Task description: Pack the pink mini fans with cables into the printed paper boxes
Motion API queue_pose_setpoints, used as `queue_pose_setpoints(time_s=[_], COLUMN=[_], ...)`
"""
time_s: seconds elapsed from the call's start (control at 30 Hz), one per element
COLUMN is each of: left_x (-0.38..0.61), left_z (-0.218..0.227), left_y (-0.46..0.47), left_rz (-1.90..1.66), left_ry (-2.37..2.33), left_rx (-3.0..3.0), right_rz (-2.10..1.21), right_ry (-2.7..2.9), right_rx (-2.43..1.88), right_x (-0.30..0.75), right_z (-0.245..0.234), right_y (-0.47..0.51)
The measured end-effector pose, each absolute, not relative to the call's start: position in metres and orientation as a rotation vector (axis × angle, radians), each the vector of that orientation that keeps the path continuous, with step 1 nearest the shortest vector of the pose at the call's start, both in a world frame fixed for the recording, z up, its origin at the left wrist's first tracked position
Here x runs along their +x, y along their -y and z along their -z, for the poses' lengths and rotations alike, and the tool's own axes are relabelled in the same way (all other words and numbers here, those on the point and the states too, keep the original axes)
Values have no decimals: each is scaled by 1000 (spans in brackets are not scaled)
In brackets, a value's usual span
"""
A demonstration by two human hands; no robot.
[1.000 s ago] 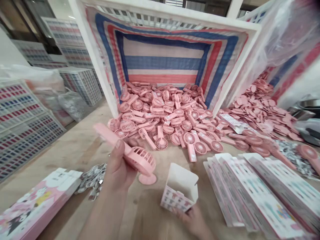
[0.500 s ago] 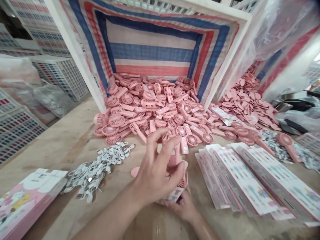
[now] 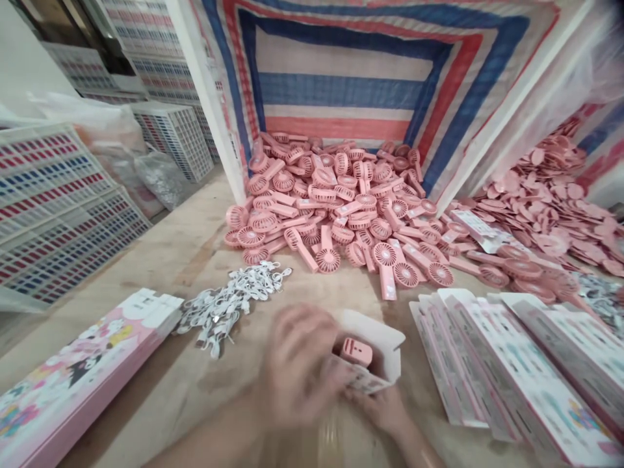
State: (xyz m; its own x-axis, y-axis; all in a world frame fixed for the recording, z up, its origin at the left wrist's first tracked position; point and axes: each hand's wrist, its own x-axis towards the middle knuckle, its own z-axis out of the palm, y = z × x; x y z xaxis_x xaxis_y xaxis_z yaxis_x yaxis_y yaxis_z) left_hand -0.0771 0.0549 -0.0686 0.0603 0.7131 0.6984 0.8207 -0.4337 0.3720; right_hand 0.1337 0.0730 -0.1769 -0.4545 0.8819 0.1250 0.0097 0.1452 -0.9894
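My right hand (image 3: 385,411) grips a small printed carton (image 3: 377,364) from below, low in the middle of the view, with its white flap standing open. The end of a pink hand fan's handle (image 3: 355,351) sticks up out of the carton's mouth. My left hand (image 3: 297,364) is right against the carton's left side, smeared by motion, so its fingers cannot be read. Behind them a heap of pink hand fans (image 3: 341,208) spills from a tipped white crate (image 3: 209,97) lined with striped sheeting.
A tangle of white cords (image 3: 229,305) lies on the wooden table (image 3: 170,253) to the left. Flat folded cartons (image 3: 511,370) are fanned out on the right, and pink printed ones (image 3: 73,383) lie at lower left. Pink discs (image 3: 550,201) are heaped at right; crates (image 3: 58,208) are stacked at left.
The pink fan that my left hand held in the air has gone down into the carton. My left hand has since dropped beside the box, and the pink disc is out of sight.
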Motion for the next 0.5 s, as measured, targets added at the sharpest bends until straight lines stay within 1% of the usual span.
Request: queue_pose_setpoints(time_s=[0.03, 0.07, 0.17, 0.27, 0.37, 0.5], left_x=[-99, -121, -181, -211, -213, -188], left_z=[72, 76, 90, 103, 97, 58], left_y=[-67, -80, -114, -125, -119, -100], left_rz=[1162, 1094, 884, 758, 824, 1130], left_ry=[1959, 2161, 2490, 2651, 2664, 2592], left_rx=[-1984, -1819, -1628, -1652, -1713, -1686], right_rz=[-1424, -1432, -1435, -1451, -1444, -1442], right_ry=[1639, 1640, 1651, 1632, 1620, 1592], right_rx=[-860, -849, -820, -791, -799, -789], right_x=[133, 133, 131, 131, 132, 132], right_z=[177, 176, 173, 172, 178, 187], right_y=[-73, -74, -74, -75, -75, -75])
